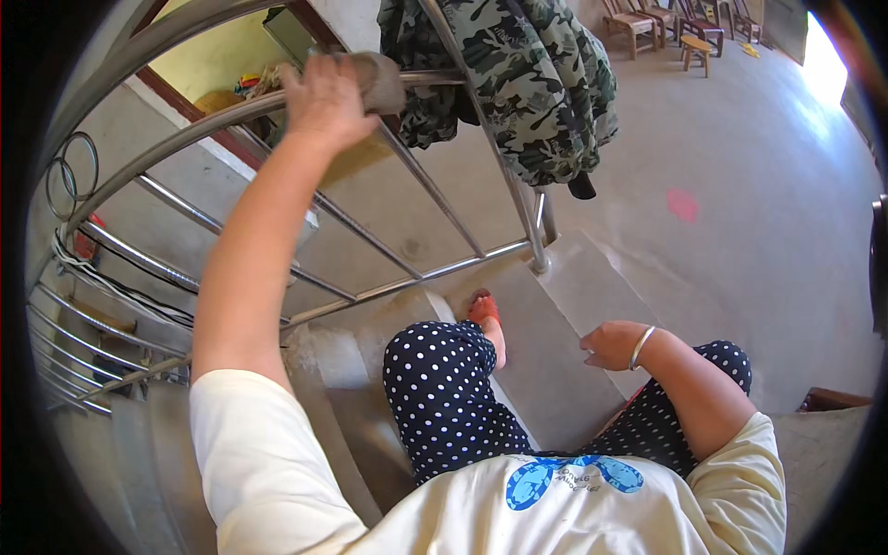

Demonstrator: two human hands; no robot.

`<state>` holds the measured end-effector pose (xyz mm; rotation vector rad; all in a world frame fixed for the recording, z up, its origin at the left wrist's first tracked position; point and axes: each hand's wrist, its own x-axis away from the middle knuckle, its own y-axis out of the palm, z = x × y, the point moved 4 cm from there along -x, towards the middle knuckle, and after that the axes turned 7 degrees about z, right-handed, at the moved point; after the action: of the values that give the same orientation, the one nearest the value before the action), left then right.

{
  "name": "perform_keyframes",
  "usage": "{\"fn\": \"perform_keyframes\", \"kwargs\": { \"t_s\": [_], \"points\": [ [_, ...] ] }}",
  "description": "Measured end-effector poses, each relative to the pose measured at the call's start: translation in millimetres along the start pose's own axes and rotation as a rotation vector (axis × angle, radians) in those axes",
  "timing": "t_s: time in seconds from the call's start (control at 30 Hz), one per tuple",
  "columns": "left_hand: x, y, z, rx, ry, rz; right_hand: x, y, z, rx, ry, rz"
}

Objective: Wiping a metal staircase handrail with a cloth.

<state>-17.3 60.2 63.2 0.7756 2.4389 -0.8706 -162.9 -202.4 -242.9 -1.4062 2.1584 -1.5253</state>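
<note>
My left hand (326, 100) reaches out over a stainless steel stair railing (229, 118), blurred by motion. It presses a greyish-brown cloth (383, 83) onto the curved upper rail. Just beyond the cloth, a camouflage jacket (534, 83) hangs over the railing. My right hand (614, 345), with a metal bangle (642, 347) at the wrist, hovers near my right knee. Its fingers are loosely curled; no object shows in it, but the palm is hidden.
Concrete steps (548, 347) lie under me, one foot in a red sandal (483, 305). Cables (125, 284) run along the railing at left. Wooden chairs (631, 24) and a small stool (696, 52) stand on the concrete floor (749, 152) beyond. Bright light enters at a doorway (825, 62).
</note>
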Motion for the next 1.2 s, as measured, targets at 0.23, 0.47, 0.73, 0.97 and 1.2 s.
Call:
{"fn": "perform_keyframes", "kwargs": {
  "t_s": [0.23, 0.47, 0.73, 0.97, 1.2],
  "points": [
    [-26, 17, 89, 0.215, 0.073, 0.009, 6, -10, -3, -0.031, 0.005, 0.04],
    [-46, 24, 106, 0.192, 0.065, 0.089, 5, -8, -3, -0.006, -0.042, 0.025],
    [-24, 16, 33, 0.198, 0.093, 0.015, -3, -6, 15, -0.1, -0.008, 0.065],
    [35, 6, -107, 0.184, 0.096, 0.219, -12, -4, 21, -0.036, 0.056, 0.005],
    [82, -21, -187, 0.103, -0.09, 0.296, 2, -3, 16, 0.001, 0.017, 0.016]
  ]
}}
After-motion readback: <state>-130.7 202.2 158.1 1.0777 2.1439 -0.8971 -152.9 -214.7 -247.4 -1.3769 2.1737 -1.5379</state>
